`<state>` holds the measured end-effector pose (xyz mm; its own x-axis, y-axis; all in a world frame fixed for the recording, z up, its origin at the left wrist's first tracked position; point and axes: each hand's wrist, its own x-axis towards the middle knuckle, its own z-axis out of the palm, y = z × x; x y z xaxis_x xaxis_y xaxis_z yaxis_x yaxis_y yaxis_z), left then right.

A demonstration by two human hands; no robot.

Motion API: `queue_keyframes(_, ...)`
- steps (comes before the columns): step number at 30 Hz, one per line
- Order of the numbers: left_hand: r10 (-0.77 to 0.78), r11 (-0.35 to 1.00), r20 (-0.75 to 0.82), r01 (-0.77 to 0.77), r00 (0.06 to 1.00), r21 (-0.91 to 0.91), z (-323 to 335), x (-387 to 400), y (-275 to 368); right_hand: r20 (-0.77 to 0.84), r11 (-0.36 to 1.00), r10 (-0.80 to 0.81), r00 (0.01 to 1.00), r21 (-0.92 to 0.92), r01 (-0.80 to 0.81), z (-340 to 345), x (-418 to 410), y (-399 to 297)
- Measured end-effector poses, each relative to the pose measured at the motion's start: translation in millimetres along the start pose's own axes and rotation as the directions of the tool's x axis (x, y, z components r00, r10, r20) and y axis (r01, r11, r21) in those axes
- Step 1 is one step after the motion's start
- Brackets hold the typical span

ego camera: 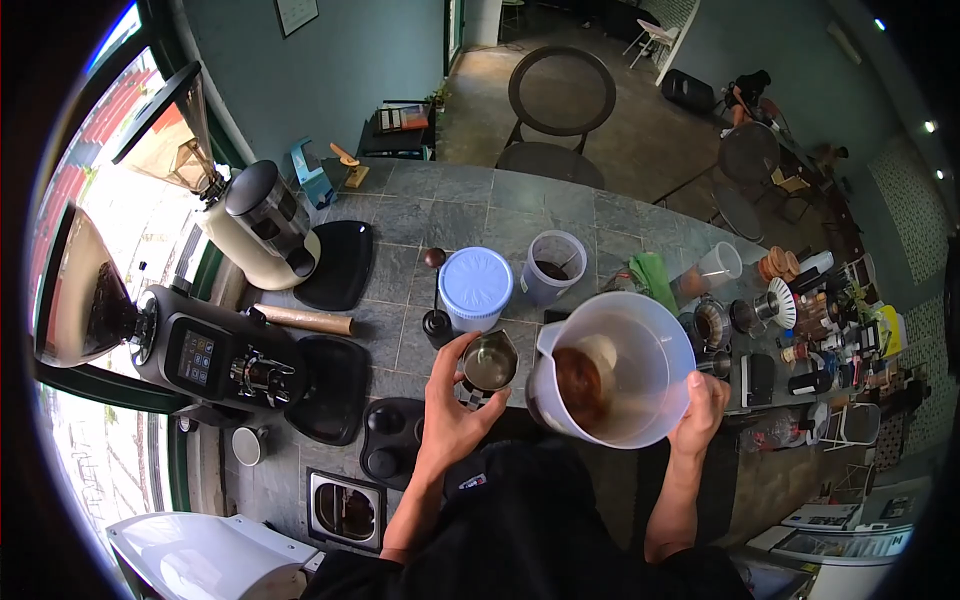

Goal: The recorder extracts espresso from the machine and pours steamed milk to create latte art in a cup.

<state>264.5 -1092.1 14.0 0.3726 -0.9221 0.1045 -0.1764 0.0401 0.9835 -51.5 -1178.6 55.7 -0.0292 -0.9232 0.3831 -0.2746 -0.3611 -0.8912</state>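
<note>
My left hand (459, 420) grips a small metal cup (490, 361) with a pouring lip, held over the counter's near edge. My right hand (699, 414) holds a large translucent plastic pitcher (645, 375) by its right side. The pitcher is tilted, and brown liquid with a patch of pale foam lies in its lower left. Just beyond the cup stands a tub with a blue lid (476, 281), beside a black lever-like tool with a round wooden knob (434, 258). A clear plastic container (555, 259) with dark contents and a utensil stands behind the pitcher.
Two coffee grinders (214, 352) line the left side by the window. A black tamping mat (386, 442) and a metal knock box or bin opening (345, 510) sit near my left arm. Glass servers and drippers (711, 322) crowd the right counter. A person (746, 94) bends by far tables.
</note>
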Motion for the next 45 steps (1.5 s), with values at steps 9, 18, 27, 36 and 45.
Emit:
queue_keyframes(9,-0.001,0.999,0.002,0.001,1.000,0.043,-0.3,1.7,1.7,0.003,0.985,0.154,0.988,0.082,-0.154,-1.5,-2.8,-12.9)
queue_keyframes(18,0.055,0.996,0.067,-0.060,0.996,0.064,-0.6,1.6,6.4,0.270,0.999,-0.037,0.962,-0.011,0.041,-10.5,27.2,-48.5)
queue_keyframes(27,0.024,0.999,0.153,-0.030,0.988,0.033,6.5,-2.2,-1.4,0.470,0.894,-0.119,0.875,-0.333,0.300,-9.4,44.4,-125.3)
queue_keyframes(36,0.032,0.998,0.265,-0.045,0.964,0.042,21.1,1.2,2.6,0.509,0.817,-0.009,0.861,-0.493,0.300,2.4,61.6,-136.0)
queue_keyframes(45,0.050,0.998,0.297,-0.060,0.954,0.028,31.5,1.9,2.8,0.513,0.782,0.025,0.858,-0.544,0.303,10.1,65.4,-134.5)
